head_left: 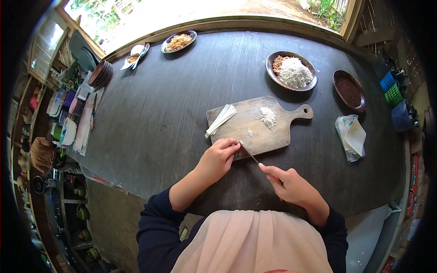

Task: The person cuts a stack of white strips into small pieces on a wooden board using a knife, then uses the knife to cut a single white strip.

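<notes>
A wooden cutting board (277, 136) with a handle lies on the dark table. White strips (221, 119) rest at its left side, and a pile of thin white shreds (267, 118) sits toward the right, with a few shreds (250, 132) below. My left hand (219, 158) is closed at the board's lower left edge, its fingertips pressed on a small white piece beside the blade. My right hand (291, 184) is closed round a small knife (250, 154), whose blade points up and left to my left fingertips. The knife's handle is mostly hidden in my palm.
A bowl with white shreds (296, 73) and an empty brown dish (349, 91) stand at the back right. A plate of shredded food (178, 42) is at the back. White sheets in plastic (351, 137) lie right. Stacked brown dishes (101, 74) stand left.
</notes>
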Available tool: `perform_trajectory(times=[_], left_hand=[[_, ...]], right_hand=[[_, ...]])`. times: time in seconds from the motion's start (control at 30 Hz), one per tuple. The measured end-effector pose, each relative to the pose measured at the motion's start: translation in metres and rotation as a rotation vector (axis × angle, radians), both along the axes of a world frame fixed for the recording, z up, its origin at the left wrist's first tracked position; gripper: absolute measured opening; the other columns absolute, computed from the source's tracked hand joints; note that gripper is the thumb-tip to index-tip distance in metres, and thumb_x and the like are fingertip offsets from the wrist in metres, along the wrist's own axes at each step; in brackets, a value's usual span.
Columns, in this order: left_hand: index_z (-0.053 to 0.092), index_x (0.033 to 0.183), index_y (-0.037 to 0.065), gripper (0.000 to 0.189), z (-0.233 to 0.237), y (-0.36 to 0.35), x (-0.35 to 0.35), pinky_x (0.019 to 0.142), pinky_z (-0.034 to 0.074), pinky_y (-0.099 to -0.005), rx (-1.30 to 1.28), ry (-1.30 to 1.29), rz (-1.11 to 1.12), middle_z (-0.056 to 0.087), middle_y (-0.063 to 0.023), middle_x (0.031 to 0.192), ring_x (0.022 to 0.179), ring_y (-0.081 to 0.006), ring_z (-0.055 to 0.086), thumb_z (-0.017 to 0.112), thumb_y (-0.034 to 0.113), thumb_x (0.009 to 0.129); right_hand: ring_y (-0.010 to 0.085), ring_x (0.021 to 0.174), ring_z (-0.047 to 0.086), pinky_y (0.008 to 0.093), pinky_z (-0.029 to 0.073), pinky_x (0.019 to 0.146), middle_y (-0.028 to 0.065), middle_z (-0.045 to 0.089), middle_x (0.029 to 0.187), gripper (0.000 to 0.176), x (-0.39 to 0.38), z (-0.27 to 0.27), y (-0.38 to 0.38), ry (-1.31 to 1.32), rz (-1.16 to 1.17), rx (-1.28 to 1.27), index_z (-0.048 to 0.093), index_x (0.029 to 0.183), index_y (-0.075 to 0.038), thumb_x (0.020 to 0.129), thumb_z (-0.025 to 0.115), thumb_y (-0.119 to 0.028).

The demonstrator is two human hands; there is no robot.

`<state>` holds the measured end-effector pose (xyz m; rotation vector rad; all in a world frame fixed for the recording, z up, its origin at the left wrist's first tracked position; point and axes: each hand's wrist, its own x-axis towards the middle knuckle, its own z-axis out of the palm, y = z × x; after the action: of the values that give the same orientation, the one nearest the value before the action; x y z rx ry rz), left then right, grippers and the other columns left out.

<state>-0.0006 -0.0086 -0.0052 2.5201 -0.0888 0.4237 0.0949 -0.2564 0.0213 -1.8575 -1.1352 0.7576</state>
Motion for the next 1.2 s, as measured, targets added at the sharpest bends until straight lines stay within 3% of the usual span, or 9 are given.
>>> perform_trajectory(times=[0.13, 0.23, 0.3, 0.83, 1.03, 1.1, 1.2], left_hand=[[0.068, 0.107, -0.002, 0.025, 0.0, 0.0, 0.0, 0.091, 0.051, -0.0373, 0.008, -0.01, -0.009, 0.065, -0.0118, 0.112, 0.104, -0.0305, 0.062, 0.063, -0.003, 0.083], [0.068, 0.108, -0.001, 0.028, -0.001, 0.0, 0.0, 0.091, 0.051, -0.0369, 0.006, -0.004, -0.006, 0.065, -0.0122, 0.112, 0.104, -0.0305, 0.063, 0.063, -0.005, 0.081], [0.068, 0.109, -0.001, 0.031, -0.001, 0.001, 0.0, 0.092, 0.052, -0.0365, 0.003, 0.0, -0.001, 0.065, -0.0126, 0.113, 0.104, -0.0306, 0.063, 0.063, -0.007, 0.08], [0.068, 0.108, -0.001, 0.027, 0.002, 0.001, -0.001, 0.092, 0.051, -0.0369, 0.001, 0.008, -0.003, 0.065, -0.012, 0.113, 0.105, -0.0304, 0.063, 0.063, -0.004, 0.082], [0.068, 0.109, -0.001, 0.03, 0.003, 0.001, -0.001, 0.093, 0.052, -0.0367, -0.001, 0.014, -0.001, 0.065, -0.0126, 0.113, 0.105, -0.0307, 0.063, 0.063, -0.007, 0.08], [0.068, 0.109, -0.001, 0.03, 0.002, 0.0, -0.001, 0.093, 0.052, -0.0365, -0.003, 0.015, -0.006, 0.065, -0.0126, 0.113, 0.105, -0.0307, 0.063, 0.063, -0.007, 0.08], [0.068, 0.11, -0.001, 0.031, 0.002, 0.0, 0.0, 0.092, 0.052, -0.0363, 0.004, 0.009, -0.004, 0.065, -0.0127, 0.114, 0.105, -0.0305, 0.063, 0.063, -0.007, 0.08]], right_hand=[[0.02, 0.046, 0.058, 0.03, 0.045, 0.051, 0.013, 0.057, 0.06, 0.036, -0.002, -0.008, 0.002, 0.03, -0.045, 0.003, 0.054, 0.134, -0.007, 0.098, 0.051, -0.004], [0.0279, 0.046, 0.058, 0.0333, 0.045, 0.052, 0.0183, 0.059, 0.063, 0.035, -0.004, -0.004, -0.001, -0.125, -0.026, 0.046, 0.055, 0.133, -0.008, 0.097, 0.053, -0.005], [0.0396, 0.053, 0.059, 0.0405, 0.047, 0.053, 0.0254, 0.058, 0.065, 0.034, -0.002, 0.011, -0.006, -0.062, -0.004, -0.093, 0.057, 0.13, -0.009, 0.096, 0.056, -0.009], [0.0374, 0.05, 0.058, 0.0396, 0.047, 0.052, 0.0234, 0.057, 0.062, 0.037, -0.007, 0.007, 0.0, -0.062, -0.018, -0.019, 0.055, 0.132, -0.009, 0.096, 0.056, -0.007], [0.038, 0.052, 0.06, 0.04, 0.048, 0.053, 0.025, 0.058, 0.066, 0.036, -0.003, 0.004, 0.004, 0.062, -0.051, -0.045, 0.056, 0.132, -0.009, 0.095, 0.056, -0.007], [0.0381, 0.053, 0.06, 0.0394, 0.048, 0.054, 0.0252, 0.058, 0.066, 0.037, -0.006, -0.008, 0.005, -0.052, -0.074, 0.046, 0.056, 0.132, -0.01, 0.096, 0.056, -0.007], [0.0383, 0.052, 0.059, 0.0386, 0.048, 0.054, 0.0254, 0.057, 0.065, 0.037, -0.004, 0.001, 0.0, -0.072, -0.043, -0.014, 0.056, 0.133, -0.011, 0.097, 0.055, -0.008]])
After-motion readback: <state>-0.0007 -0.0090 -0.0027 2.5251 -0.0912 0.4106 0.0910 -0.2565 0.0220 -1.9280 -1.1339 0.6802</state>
